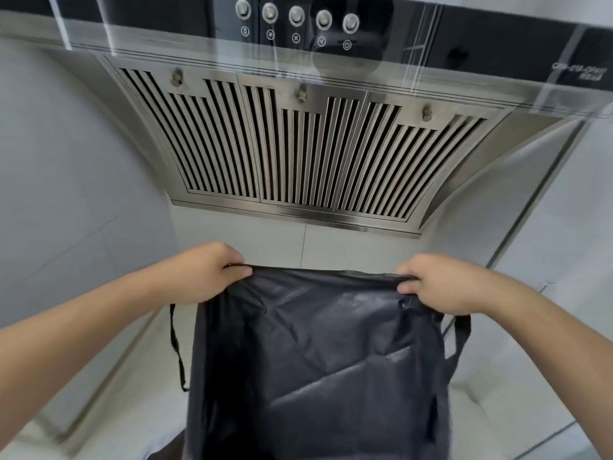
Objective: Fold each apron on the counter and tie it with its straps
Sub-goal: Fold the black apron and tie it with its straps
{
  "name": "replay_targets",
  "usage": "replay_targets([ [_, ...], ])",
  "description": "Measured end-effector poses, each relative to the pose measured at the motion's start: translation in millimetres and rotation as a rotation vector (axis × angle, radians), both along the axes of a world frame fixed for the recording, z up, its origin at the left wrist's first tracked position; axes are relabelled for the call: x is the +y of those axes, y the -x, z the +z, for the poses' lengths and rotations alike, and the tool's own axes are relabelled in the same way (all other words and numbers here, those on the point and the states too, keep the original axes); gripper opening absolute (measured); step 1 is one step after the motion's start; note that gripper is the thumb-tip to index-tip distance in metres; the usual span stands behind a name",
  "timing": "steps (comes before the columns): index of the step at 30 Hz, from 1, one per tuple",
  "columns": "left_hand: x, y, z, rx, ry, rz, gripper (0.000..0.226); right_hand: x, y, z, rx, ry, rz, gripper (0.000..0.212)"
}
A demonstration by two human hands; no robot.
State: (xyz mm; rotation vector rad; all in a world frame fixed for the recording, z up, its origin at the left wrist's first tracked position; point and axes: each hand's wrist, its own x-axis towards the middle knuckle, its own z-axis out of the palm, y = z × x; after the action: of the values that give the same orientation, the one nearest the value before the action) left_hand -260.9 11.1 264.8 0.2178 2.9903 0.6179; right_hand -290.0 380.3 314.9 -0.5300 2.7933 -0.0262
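— What is filling the far side?

— I'm seeing a range hood (295, 141) looming above, and nearer, the black apron (318, 360) hanging.

— And the grip?

— My left hand (202, 273) is pinching its top left corner; my right hand (441, 283) is clenching the right. A strap (175, 346) is dangling left.

Range hood (298, 144) overhung the raised apron (315, 360); open tiled wall (265, 244) lay between them, with passage free beside either hanging strap (175, 346).
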Motion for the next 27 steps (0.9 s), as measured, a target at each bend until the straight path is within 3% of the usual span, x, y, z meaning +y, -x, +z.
replay_targets([
  [7,-6,7,2,-0.072,0.05,-0.006,0.049,0,11,1,-0.039,-0.046,0.012,0.033],
  [9,-2,8,9,-0.016,0.059,0.014,0.046,-2,11,9,-0.028,-0.051,0.033,0.031],
  [10,1,8,13,0.109,0.028,0.064,0.041,-3,11,14,0.089,0.023,0.04,0.031],
  [12,7,6,17,0.467,-0.231,0.201,0.029,-2,13,19,0.518,0.424,-0.013,0.034],
  [13,12,2,18,0.572,-0.319,0.2,0.027,-4,10,17,0.715,0.58,-0.014,0.028],
  [14,13,3,17,0.523,-0.314,0.122,0.026,-7,5,14,0.776,0.583,0.007,0.021],
  [15,12,4,13,0.348,-0.212,0.002,0.026,-10,2,10,0.669,0.456,0.061,0.018],
  [17,7,4,-1,-0.147,0.083,-0.145,0.024,-17,-6,-5,0.051,0.015,0.107,0.019],
  [18,4,4,-6,-0.217,0.173,-0.167,0.022,-15,-8,-10,-0.156,-0.13,0.092,0.018],
  [19,0,5,-7,-0.14,0.17,-0.138,0.02,-13,-8,-11,-0.176,-0.126,0.082,0.015],
  [20,-3,7,-5,0.046,0.068,-0.024,0.02,-9,-2,-10,-0.004,0.001,0.087,0.019],
  [22,-2,6,0,0.513,-0.224,0.175,0.022,-1,8,-12,0.614,0.412,0.029,0.025],
  [23,0,5,3,0.533,-0.272,0.165,0.023,-2,8,-12,0.739,0.486,0.015,0.023],
  [24,-2,6,6,0.374,-0.223,0.054,0.024,-4,8,-9,0.646,0.422,0.058,0.021],
  [26,0,1,2,-0.167,0.055,-0.142,0.026,-12,0,-14,0.021,0.032,0.064,0.015],
  [27,-2,0,-5,-0.3,0.198,-0.171,0.028,-13,-3,-17,-0.223,-0.123,0.04,0.011],
])
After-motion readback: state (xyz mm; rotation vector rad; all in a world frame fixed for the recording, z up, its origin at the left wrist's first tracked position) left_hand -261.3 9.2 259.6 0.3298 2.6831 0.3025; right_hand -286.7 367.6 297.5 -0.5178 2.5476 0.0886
